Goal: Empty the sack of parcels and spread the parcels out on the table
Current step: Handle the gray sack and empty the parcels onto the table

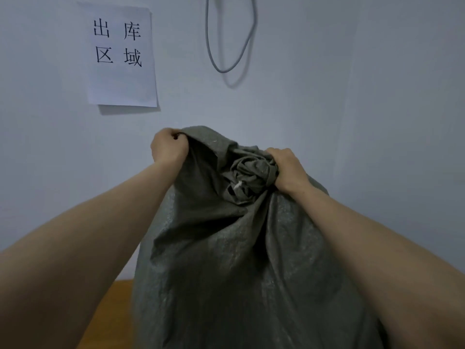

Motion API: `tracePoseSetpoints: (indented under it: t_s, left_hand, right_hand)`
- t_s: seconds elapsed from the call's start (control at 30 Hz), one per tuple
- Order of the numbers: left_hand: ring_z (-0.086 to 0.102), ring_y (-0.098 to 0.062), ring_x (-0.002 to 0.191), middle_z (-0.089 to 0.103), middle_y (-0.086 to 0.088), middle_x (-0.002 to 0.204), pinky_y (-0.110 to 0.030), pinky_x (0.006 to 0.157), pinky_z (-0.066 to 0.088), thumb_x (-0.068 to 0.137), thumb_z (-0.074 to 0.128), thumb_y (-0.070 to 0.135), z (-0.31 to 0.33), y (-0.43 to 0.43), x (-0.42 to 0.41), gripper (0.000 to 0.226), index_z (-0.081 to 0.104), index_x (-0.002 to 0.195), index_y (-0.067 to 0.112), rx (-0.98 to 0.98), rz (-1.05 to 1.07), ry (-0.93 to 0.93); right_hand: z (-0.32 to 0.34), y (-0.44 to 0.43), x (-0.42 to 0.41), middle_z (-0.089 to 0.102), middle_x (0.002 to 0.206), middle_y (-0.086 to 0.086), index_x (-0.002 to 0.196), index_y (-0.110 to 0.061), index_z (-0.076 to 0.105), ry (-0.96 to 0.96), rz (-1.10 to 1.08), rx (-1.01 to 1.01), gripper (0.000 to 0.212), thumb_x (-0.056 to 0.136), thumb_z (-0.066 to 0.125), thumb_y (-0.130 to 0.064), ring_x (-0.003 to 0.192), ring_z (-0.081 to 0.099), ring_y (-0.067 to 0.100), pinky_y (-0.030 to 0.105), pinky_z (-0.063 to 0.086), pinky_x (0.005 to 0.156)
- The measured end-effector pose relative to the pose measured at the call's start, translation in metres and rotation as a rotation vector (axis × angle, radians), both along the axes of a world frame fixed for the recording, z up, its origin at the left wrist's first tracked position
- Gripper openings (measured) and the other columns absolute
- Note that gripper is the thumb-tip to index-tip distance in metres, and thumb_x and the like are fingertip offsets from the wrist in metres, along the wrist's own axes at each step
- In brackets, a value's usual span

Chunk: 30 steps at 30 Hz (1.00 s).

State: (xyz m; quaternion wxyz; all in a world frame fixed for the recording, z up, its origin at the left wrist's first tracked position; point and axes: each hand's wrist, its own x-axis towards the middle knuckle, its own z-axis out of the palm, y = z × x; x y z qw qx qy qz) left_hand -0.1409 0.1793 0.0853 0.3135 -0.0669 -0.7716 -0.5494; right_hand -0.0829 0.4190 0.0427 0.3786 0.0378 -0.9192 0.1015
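The sack point(236, 260) stands upright on the table point(118, 295), its twisted mouth unopened, left hand point(168, 148) fisted on a top corner, right hand point(289, 170) clenched beside the twist: no parcels visible, emptying and spreading remain.

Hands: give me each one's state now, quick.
Left hand: closed, gripping a corner of the grey sack.
Right hand: closed, gripping the sack's bunched fabric.

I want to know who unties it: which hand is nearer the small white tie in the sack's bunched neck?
Right. The right hand grips the bunched neck of the grey woven sack beside the white tie; the left hand holds a far upper fold.
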Motion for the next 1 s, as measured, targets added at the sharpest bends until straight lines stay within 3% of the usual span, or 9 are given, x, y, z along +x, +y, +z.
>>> tracePoseSetpoints:
  t_s: [0.1, 0.23, 0.33, 0.4, 0.5, 0.6, 0.73, 0.87, 1.0]
  left_hand:
    - [0.054, -0.025, 0.082, 0.058, -0.010, 0.083, -0.036, 0.076, 0.047, 0.089, 0.048, 0.030, -0.015, 0.013, 0.010, 0.026, 0.058, 0.071, 0.014, 0.099, -0.260, -0.174]
    - [0.049, -0.024, 0.066, 0.054, 0.000, 0.060, -0.020, 0.056, 0.046, 0.085, 0.062, 0.033, -0.040, 0.031, 0.026, 0.028, 0.059, 0.067, 0.012, 0.001, -0.434, -0.294]
    - [0.060, -0.021, 0.075, 0.061, 0.001, 0.070, -0.028, 0.075, 0.050, 0.085, 0.058, 0.018, -0.054, 0.036, 0.034, 0.013, 0.067, 0.077, 0.014, -0.080, -0.518, -0.335]
    - [0.044, -0.020, 0.057, 0.047, -0.005, 0.062, -0.031, 0.062, 0.037, 0.084, 0.049, 0.012, -0.057, 0.031, 0.038, 0.026, 0.049, 0.059, 0.015, -0.075, -0.547, -0.401]
    - [0.028, -0.022, 0.060, 0.033, -0.009, 0.064, -0.030, 0.054, 0.022, 0.066, 0.043, 0.009, -0.058, 0.023, 0.046, 0.009, 0.036, 0.061, 0.012, -0.037, -0.670, -0.466]
    - [0.038, -0.024, 0.070, 0.046, -0.015, 0.080, -0.029, 0.056, 0.029, 0.048, 0.044, 0.013, -0.064, 0.014, 0.049, 0.024, 0.049, 0.070, 0.005, 0.065, -0.715, -0.529]
    - [0.059, -0.024, 0.082, 0.062, -0.020, 0.097, -0.026, 0.063, 0.056, 0.076, 0.056, -0.005, -0.072, -0.006, 0.041, 0.021, 0.066, 0.094, -0.004, 0.220, -0.590, -0.425]
    - [0.038, -0.026, 0.130, 0.039, -0.007, 0.144, -0.034, 0.105, 0.031, 0.083, 0.058, -0.002, -0.098, -0.050, 0.039, 0.065, 0.038, 0.143, 0.015, -0.348, -0.658, -0.708]
    - [0.034, -0.025, 0.137, 0.036, 0.000, 0.147, -0.046, 0.111, 0.034, 0.078, 0.077, 0.025, -0.132, -0.067, 0.038, 0.076, 0.036, 0.142, 0.026, -0.614, -0.710, -0.942]
  right_hand:
    - [-0.010, -0.008, 0.006, 0.064, 0.100, 0.005, 0.095, -0.018, 0.063, -0.053, 0.076, 0.172, 0.019, 0.081, 0.058, -0.006, 0.100, 0.053, 0.029, 0.034, 0.043, 0.085]
    - [-0.026, -0.027, 0.013, 0.058, 0.114, 0.006, 0.112, -0.016, 0.056, -0.143, 0.227, 0.241, 0.031, 0.083, 0.061, -0.009, 0.104, 0.053, 0.028, 0.038, 0.045, 0.086]
    - [-0.034, -0.034, 0.014, 0.016, 0.151, 0.000, 0.147, -0.027, 0.015, -0.209, 0.270, 0.147, 0.093, 0.076, 0.067, 0.001, 0.126, 0.041, 0.032, 0.043, 0.046, 0.095]
    - [-0.037, -0.040, 0.015, -0.019, 0.156, -0.012, 0.142, -0.042, -0.023, -0.260, 0.258, 0.263, 0.124, 0.071, 0.066, 0.007, 0.143, 0.016, 0.031, 0.038, 0.037, 0.108]
    - [-0.038, -0.054, 0.009, 0.006, 0.158, 0.000, 0.127, -0.050, -0.040, -0.350, 0.244, 0.311, 0.130, 0.073, 0.065, 0.004, 0.133, 0.036, 0.032, 0.046, 0.046, 0.098]
    - [-0.043, -0.060, -0.003, 0.052, 0.105, 0.011, 0.132, -0.057, -0.030, -0.349, 0.200, 0.269, 0.118, 0.081, 0.064, -0.008, 0.092, 0.058, 0.034, 0.049, 0.053, 0.078]
    - [-0.041, -0.049, -0.006, 0.051, 0.112, 0.013, 0.146, -0.043, 0.013, -0.371, 0.091, 0.259, 0.080, 0.087, 0.056, -0.009, 0.107, 0.053, 0.035, 0.045, 0.050, 0.086]
    - [-0.041, -0.033, -0.011, 0.054, 0.113, 0.014, 0.127, -0.037, 0.043, -0.277, -0.030, 0.179, 0.041, 0.091, 0.053, -0.021, 0.105, 0.055, 0.035, 0.044, 0.050, 0.083]
    - [-0.045, -0.034, -0.020, 0.055, 0.110, 0.017, 0.119, -0.032, 0.050, -0.206, -0.112, 0.171, 0.031, 0.090, 0.051, -0.020, 0.104, 0.055, 0.037, 0.039, 0.046, 0.078]
